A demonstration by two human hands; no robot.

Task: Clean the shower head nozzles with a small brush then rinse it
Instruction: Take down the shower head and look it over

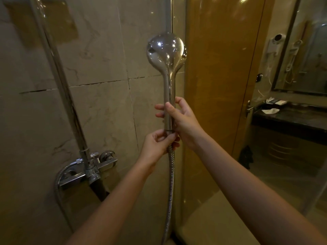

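1. Shiny chrome hand shower head with a round bulb top (165, 50) held upright dead centre, rounded back facing the camera, so can't see the nozzles at all.
2. Right hand (182, 119) wrapped around the lower part of the chrome handle, thumb on the near side, fingers curled round the far side. Firm grasp.
3. Left hand (159, 145) just below, at about 7 o'clock from the right one, fingers pinched closed on the joint where the ribbed silver metal hose (170, 183) meets the handle.
4. Hose hanging straight down toward 6 o'clock, out of frame.
5. Chrome wall mixer tap (92, 167) down at 8 o'clock, tall chrome riser pipe (58, 71) running up from it.
6. Beige marble-look wall tiles (99, 50) behind, glass shower door (212, 68) off at 3 o'clock.
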